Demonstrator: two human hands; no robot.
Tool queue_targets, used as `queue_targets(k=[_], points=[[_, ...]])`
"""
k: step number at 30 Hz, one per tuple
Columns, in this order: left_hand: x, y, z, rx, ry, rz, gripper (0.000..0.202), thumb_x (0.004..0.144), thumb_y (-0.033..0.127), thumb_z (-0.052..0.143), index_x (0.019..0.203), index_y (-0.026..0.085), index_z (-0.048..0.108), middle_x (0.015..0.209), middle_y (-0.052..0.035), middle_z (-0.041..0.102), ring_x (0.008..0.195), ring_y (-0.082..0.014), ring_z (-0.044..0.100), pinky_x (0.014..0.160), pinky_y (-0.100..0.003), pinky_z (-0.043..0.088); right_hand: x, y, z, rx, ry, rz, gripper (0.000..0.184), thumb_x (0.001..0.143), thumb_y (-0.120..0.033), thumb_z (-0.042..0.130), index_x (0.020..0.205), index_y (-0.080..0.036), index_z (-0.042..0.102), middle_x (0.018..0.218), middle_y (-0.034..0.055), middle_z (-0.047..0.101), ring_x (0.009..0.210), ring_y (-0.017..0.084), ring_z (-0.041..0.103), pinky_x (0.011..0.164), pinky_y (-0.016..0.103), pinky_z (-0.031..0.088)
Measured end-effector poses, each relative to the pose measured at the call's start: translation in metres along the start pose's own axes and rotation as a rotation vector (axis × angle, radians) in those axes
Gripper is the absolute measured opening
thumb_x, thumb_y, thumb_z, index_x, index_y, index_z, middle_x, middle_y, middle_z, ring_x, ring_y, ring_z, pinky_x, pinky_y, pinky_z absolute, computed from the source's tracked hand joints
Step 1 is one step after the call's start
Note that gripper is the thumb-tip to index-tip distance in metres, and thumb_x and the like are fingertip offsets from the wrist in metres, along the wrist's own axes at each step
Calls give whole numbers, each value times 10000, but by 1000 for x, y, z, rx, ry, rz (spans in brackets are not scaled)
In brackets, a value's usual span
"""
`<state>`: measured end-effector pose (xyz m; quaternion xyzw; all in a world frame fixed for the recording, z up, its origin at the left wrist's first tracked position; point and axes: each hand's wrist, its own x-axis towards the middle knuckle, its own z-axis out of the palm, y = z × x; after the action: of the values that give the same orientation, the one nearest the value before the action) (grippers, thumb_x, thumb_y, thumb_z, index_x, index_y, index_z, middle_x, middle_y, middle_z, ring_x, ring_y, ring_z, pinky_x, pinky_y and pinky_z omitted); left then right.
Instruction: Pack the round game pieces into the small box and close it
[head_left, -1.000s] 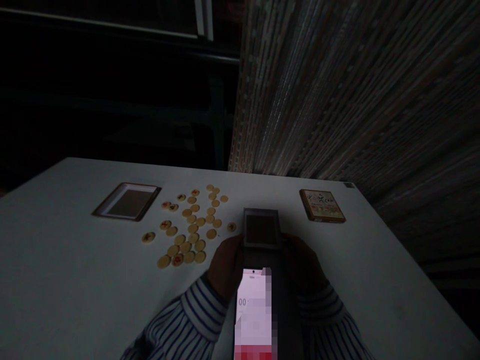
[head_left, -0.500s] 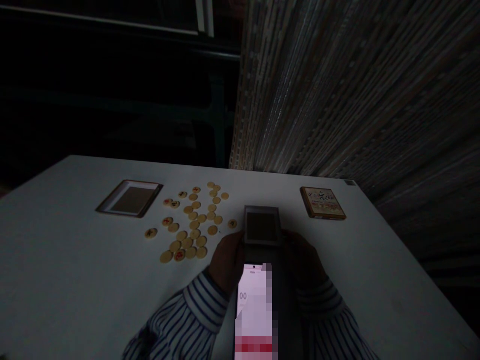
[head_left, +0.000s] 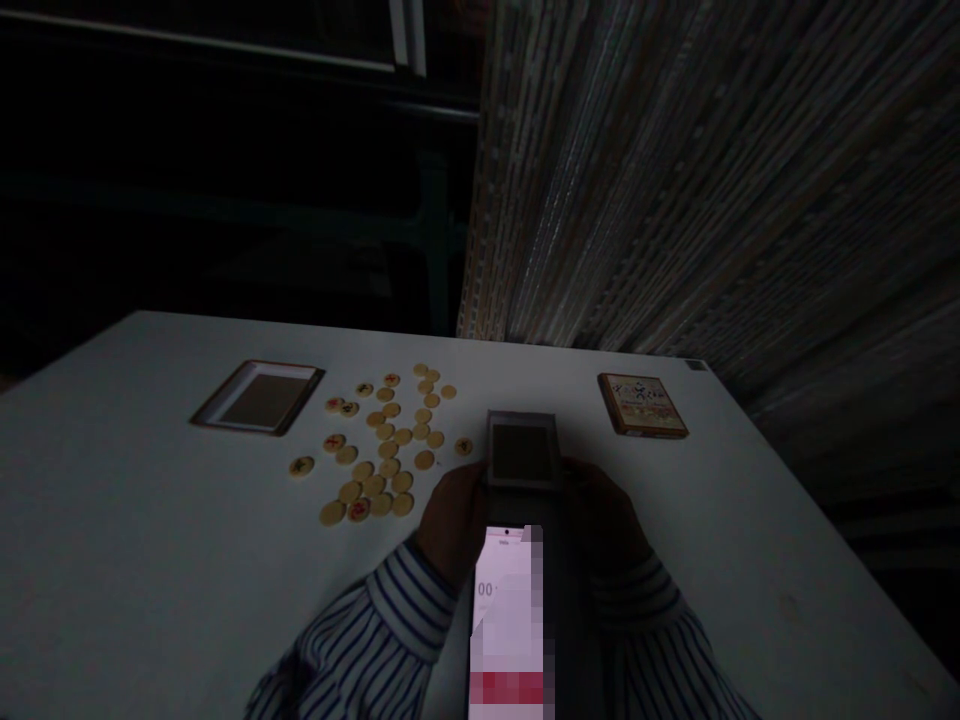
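Head view: shallow rectangular box (head_left: 523,453), open side up, gripped at near corners between left hand (head_left: 452,520) and right hand (head_left: 606,518); fingers close against opposite sides, tips partly hidden. Thirty-two round, wood-toned Chinese chess pieces (head_left: 388,468), eight showing characters, scattered across smooth white worktop (head_left: 150,550). One open tray (head_left: 266,402) left, one printed flat box (head_left: 646,405) right.

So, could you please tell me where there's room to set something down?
Front left of the table, bordered by the open tray, discs and left sleeve; also between the patterned box, right sleeve and table edge. Crowded middle: discs, left hand, held box, right hand, phone.
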<state>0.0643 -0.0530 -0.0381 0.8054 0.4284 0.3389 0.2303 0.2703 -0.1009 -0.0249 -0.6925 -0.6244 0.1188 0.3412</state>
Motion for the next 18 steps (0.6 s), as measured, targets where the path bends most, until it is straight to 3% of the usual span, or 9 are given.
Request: queue_targets(k=[5,12,18], points=[[0,-4,-4,31,71,-35,336,820,176,382,1133,150,501,1067,-107,605,998,-205,554,851,-383,468,0,-1,-2,1,48,57,327,800,-270,425,1065,-141,565,941,102,657,838,201,621,720,361,520],[20,-8,-28,123,178,-15,311,821,189,391,1105,138,509,1052,-108,600,995,-211,538,868,-401,448,0,6,4,-21,160,25,299,788,-252,415,1011,-157,589,946,92,653,811,188,619,710,351,522],[35,-16,-34,303,126,63,353,788,173,440,1135,130,489,1070,-133,583,1017,-251,515,882,-441,418,-1,8,6,23,212,-2,281,786,-255,430,1002,-161,583,965,97,643,823,189,612,705,349,524]])
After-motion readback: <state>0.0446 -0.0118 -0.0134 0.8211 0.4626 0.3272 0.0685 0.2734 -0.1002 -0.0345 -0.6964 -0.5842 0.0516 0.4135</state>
